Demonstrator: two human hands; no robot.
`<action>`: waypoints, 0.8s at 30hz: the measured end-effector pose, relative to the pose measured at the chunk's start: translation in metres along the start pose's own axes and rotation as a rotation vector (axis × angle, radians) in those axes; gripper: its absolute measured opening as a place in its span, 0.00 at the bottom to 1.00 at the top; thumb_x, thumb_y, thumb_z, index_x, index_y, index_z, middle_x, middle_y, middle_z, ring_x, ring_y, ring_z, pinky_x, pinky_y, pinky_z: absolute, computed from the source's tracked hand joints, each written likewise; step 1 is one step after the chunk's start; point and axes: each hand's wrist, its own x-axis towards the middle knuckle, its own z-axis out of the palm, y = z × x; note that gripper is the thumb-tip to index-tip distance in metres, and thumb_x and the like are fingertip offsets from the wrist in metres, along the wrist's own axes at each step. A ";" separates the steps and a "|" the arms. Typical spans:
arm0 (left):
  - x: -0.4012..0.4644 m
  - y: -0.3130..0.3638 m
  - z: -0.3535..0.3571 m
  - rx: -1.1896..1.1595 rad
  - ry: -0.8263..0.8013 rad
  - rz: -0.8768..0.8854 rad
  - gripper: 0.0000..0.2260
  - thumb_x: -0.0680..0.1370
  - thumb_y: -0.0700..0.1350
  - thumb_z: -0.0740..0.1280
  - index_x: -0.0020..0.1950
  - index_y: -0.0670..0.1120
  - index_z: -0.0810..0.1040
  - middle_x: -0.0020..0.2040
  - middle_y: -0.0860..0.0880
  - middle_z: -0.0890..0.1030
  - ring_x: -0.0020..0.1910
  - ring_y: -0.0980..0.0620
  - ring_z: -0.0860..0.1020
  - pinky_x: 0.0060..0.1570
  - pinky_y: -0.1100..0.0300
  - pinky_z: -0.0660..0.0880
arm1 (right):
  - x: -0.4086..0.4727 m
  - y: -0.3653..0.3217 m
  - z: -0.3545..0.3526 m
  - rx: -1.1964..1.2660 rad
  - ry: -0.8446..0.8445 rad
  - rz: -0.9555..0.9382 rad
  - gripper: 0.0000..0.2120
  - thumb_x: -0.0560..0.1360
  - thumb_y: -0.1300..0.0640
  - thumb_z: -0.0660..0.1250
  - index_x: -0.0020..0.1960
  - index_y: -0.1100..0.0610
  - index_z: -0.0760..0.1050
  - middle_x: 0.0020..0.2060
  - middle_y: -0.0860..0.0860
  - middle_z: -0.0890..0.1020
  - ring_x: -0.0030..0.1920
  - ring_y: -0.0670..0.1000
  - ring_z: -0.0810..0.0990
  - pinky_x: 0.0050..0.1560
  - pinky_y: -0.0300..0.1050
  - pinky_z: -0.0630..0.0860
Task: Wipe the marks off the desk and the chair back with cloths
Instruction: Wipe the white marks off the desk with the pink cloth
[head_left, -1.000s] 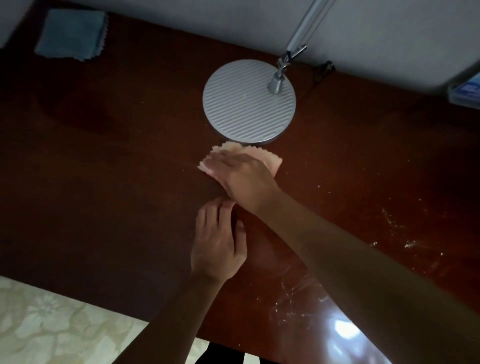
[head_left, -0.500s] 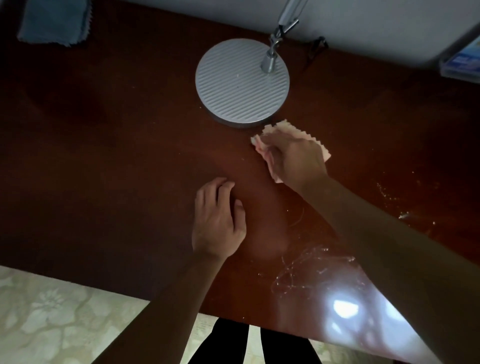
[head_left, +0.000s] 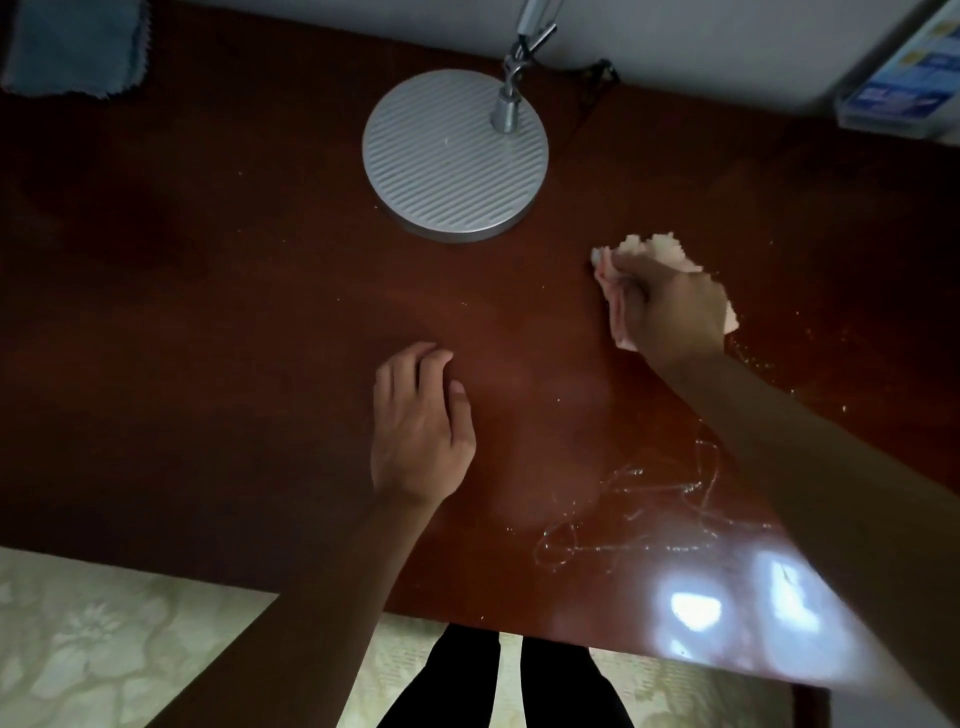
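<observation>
My right hand (head_left: 670, 306) grips a bunched pink cloth (head_left: 670, 249) and presses it on the dark red desk (head_left: 208, 312), to the right of the lamp base. White scribbled marks (head_left: 649, 499) lie on the desk in front of that hand, near the front edge, and more specks (head_left: 769, 358) show to its right. My left hand (head_left: 421, 421) rests on the desk in the middle, fingers loosely bent, holding nothing. A blue cloth (head_left: 72, 47) lies flat at the far left corner. No chair back is in view.
A round grey ribbed lamp base (head_left: 452, 156) with its metal stem stands at the back centre. A clear box with blue labels (head_left: 904, 83) sits at the back right. The desk's front edge runs above the patterned floor (head_left: 104, 639); my legs show below it.
My right hand has slid the pink cloth from just in front of the lamp base out to the right, bunching it up. My left hand has stayed put.
</observation>
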 end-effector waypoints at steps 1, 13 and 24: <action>-0.001 -0.001 0.000 0.005 -0.001 0.002 0.13 0.78 0.42 0.61 0.60 0.39 0.77 0.61 0.42 0.76 0.61 0.46 0.70 0.64 0.53 0.69 | -0.010 -0.004 0.002 0.010 0.013 -0.035 0.16 0.78 0.51 0.58 0.59 0.49 0.81 0.39 0.57 0.85 0.38 0.60 0.83 0.42 0.49 0.77; 0.000 0.000 0.000 0.045 -0.025 -0.002 0.14 0.79 0.45 0.61 0.60 0.39 0.77 0.61 0.42 0.75 0.61 0.45 0.70 0.63 0.51 0.70 | -0.015 0.010 0.010 0.156 0.071 0.027 0.13 0.77 0.56 0.63 0.57 0.49 0.82 0.41 0.52 0.86 0.40 0.53 0.83 0.44 0.41 0.75; 0.000 0.002 0.000 0.052 -0.034 0.001 0.15 0.79 0.46 0.60 0.60 0.40 0.77 0.62 0.43 0.75 0.62 0.46 0.70 0.64 0.51 0.70 | -0.026 -0.005 0.010 0.290 0.097 -0.042 0.13 0.77 0.57 0.62 0.56 0.57 0.83 0.46 0.52 0.86 0.50 0.44 0.80 0.58 0.32 0.70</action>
